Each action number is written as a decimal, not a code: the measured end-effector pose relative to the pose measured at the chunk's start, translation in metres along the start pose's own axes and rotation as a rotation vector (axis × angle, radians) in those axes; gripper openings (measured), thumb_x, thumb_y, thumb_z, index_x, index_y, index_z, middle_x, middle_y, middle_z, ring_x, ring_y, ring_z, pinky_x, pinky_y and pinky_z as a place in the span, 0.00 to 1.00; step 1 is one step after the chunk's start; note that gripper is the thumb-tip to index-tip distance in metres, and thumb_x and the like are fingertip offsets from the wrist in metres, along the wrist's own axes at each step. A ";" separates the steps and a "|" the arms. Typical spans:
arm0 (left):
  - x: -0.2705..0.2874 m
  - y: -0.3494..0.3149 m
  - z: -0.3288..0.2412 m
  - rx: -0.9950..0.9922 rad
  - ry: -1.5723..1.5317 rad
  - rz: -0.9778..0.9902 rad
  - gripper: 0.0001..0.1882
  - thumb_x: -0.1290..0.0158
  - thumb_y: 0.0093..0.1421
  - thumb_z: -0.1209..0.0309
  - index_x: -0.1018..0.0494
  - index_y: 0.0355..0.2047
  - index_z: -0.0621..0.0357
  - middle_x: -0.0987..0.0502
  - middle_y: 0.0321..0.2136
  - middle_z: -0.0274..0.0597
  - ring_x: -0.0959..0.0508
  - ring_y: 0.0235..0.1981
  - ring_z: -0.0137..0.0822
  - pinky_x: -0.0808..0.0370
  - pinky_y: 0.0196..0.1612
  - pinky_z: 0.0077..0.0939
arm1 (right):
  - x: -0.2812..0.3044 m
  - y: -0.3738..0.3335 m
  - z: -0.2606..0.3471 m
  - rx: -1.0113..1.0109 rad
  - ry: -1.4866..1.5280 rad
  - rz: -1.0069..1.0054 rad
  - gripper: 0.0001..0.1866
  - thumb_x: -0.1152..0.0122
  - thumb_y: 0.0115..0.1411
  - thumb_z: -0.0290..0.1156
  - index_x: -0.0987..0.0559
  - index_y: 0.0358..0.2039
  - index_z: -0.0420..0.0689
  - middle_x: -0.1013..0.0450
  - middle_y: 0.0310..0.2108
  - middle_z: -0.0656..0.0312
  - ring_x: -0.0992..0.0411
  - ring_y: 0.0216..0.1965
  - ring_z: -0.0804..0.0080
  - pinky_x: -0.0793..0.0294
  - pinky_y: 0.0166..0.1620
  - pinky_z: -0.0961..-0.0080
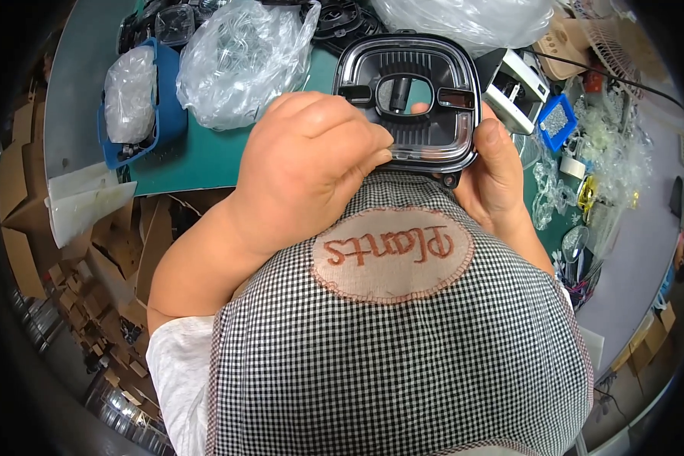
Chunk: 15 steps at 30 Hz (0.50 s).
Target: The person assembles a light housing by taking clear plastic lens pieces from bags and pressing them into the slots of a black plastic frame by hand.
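Nearest the camera: a black-and-white checked apron (403, 357) with a round stitched patch, filling the lower middle, white sleeve at its left.

Just above it both hands hold one part. The left hand (311, 163) is curled, fingers together, fingertips pressed on the part's lower left edge. The right hand (498, 178) grips the part's right rim, thumb lying up along the side, other fingers hidden behind it; a fingertip shows through the centre opening.

The part is a square black plastic frame (408, 102) with rounded corners: clear glossy outer rim, ribbed black inner face, an oval raised opening in the middle, a small rectangular slot on each side of it, and a small tab at the bottom edge. It is held upright-ish between the two hands, above the apron, off the green table (205, 156).

Beyond the left hand: a clear plastic bag (239, 64) of transparent parts, further left a blue bin (167, 114) holding another filled bag. Beyond the right hand: a white device (517, 91), a small blue tray (558, 121) of tiny pieces, and loose clear parts scattered. Cardboard boxes (76, 251) on the floor, far left of the left hand.
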State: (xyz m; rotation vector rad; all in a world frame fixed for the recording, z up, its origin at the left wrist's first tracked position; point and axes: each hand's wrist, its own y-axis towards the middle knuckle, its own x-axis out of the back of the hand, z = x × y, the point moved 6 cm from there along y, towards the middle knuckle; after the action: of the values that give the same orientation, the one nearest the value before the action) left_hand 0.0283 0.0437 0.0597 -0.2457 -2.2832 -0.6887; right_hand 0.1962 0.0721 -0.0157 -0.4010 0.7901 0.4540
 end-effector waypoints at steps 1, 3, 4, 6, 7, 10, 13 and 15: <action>0.000 0.000 -0.001 -0.005 0.001 0.006 0.09 0.37 0.46 0.76 0.23 0.30 0.58 0.24 0.25 0.39 0.23 0.28 0.39 0.29 0.34 0.30 | -0.001 0.000 0.000 -0.003 -0.004 -0.003 0.28 0.42 0.63 0.41 0.35 0.55 0.33 0.28 0.49 0.51 0.27 0.51 0.65 0.26 0.54 0.68; 0.001 0.000 0.000 0.016 0.005 0.021 0.09 0.37 0.46 0.76 0.22 0.30 0.57 0.24 0.25 0.39 0.23 0.28 0.39 0.29 0.34 0.30 | -0.001 0.000 0.000 -0.008 -0.009 0.000 0.28 0.42 0.63 0.41 0.35 0.55 0.33 0.28 0.49 0.51 0.27 0.51 0.65 0.26 0.54 0.68; 0.001 0.000 0.001 0.036 0.009 0.037 0.09 0.37 0.45 0.76 0.22 0.30 0.57 0.24 0.25 0.39 0.23 0.28 0.39 0.29 0.34 0.30 | -0.001 0.000 0.000 -0.012 -0.013 0.003 0.28 0.42 0.63 0.41 0.35 0.55 0.33 0.28 0.49 0.51 0.27 0.51 0.65 0.26 0.55 0.68; 0.001 -0.001 0.000 0.047 0.015 0.038 0.10 0.37 0.45 0.77 0.22 0.30 0.57 0.24 0.24 0.39 0.23 0.28 0.38 0.29 0.33 0.30 | 0.000 0.001 0.000 -0.015 -0.016 0.006 0.28 0.42 0.63 0.41 0.35 0.55 0.33 0.28 0.49 0.51 0.27 0.51 0.65 0.26 0.55 0.67; 0.001 -0.001 0.000 0.056 0.019 0.040 0.10 0.37 0.44 0.77 0.22 0.29 0.57 0.24 0.24 0.39 0.23 0.27 0.38 0.29 0.33 0.30 | 0.000 0.001 0.001 -0.015 -0.019 0.008 0.28 0.42 0.63 0.41 0.35 0.55 0.33 0.28 0.50 0.50 0.27 0.51 0.65 0.26 0.55 0.67; 0.001 -0.002 -0.005 -0.014 0.094 -0.010 0.11 0.36 0.43 0.78 0.22 0.30 0.57 0.25 0.24 0.37 0.24 0.26 0.38 0.30 0.32 0.30 | -0.001 -0.001 0.001 -0.012 -0.006 -0.040 0.28 0.43 0.63 0.40 0.35 0.55 0.33 0.28 0.50 0.50 0.27 0.51 0.65 0.26 0.55 0.67; 0.002 -0.002 -0.007 -0.029 0.105 -0.005 0.12 0.36 0.41 0.78 0.22 0.30 0.57 0.25 0.23 0.36 0.24 0.25 0.38 0.30 0.31 0.30 | 0.002 -0.001 0.000 -0.022 0.015 -0.020 0.28 0.43 0.64 0.40 0.35 0.56 0.33 0.28 0.50 0.49 0.28 0.51 0.64 0.27 0.55 0.66; 0.001 -0.003 -0.007 -0.047 0.106 -0.023 0.13 0.36 0.41 0.78 0.22 0.30 0.58 0.26 0.22 0.36 0.24 0.25 0.37 0.30 0.30 0.30 | 0.001 -0.001 0.000 -0.026 0.019 -0.007 0.28 0.44 0.64 0.40 0.36 0.56 0.32 0.28 0.50 0.49 0.28 0.52 0.64 0.27 0.56 0.66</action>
State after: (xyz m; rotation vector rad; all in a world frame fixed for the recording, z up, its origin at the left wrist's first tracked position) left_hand 0.0309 0.0374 0.0636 -0.2008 -2.1733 -0.7505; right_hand 0.1974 0.0715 -0.0164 -0.4321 0.8014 0.4548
